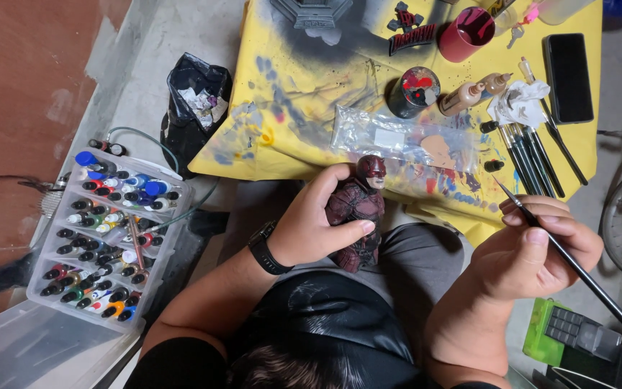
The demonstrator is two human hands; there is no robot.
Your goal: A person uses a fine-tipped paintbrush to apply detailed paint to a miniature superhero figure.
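A small dark red figurine of a masked man, matt and finely sculpted, stands upright over the person's lap at the near edge of the table. The left hand is wrapped around its torso from the left, thumb across the front, fingers curled behind; a black wristwatch sits on that wrist. The right hand is closed on a thin black paintbrush, pinched between thumb and fingertips, its fine tip pointing up and left towards the figurine but well short of it.

Just behind the figurine lies a crinkled clear plastic bag with a white rectangular label in its middle, on a yellow cloth smeared with blue, grey and black paint. Further back stand a round dark jar with red and white paint on its lid, two tan squeeze bottles lying tilted, and a red cylindrical cup. A row of dark-handled brushes lies to the right beside a crumpled white tissue, and a black phone lies flat beyond them.

On the floor to the left, a clear plastic box holds rows of small paint bottles with caps of many colours. A black rubbish bag sits behind it.
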